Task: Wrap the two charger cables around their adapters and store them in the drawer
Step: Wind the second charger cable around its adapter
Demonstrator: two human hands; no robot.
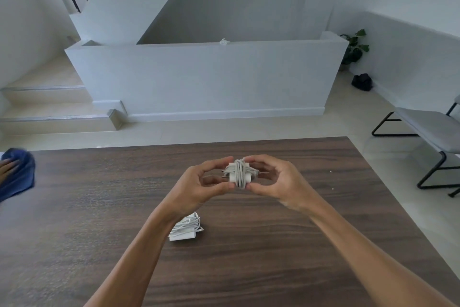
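Note:
A white charger adapter (239,173) with its cable wound around it is held above the dark wooden table (273,244). My left hand (201,183) grips its left side with thumb and fingers. My right hand (276,179) pinches its right side. A second white adapter (185,228), with its cable wrapped around it, lies on the table below my left forearm. No drawer is visible.
At the table's far left edge another person's hand (7,166) rests on a blue cloth (20,173). A grey chair with black legs (433,130) stands to the right. A low white wall (206,77), steps and a plant (354,47) lie beyond.

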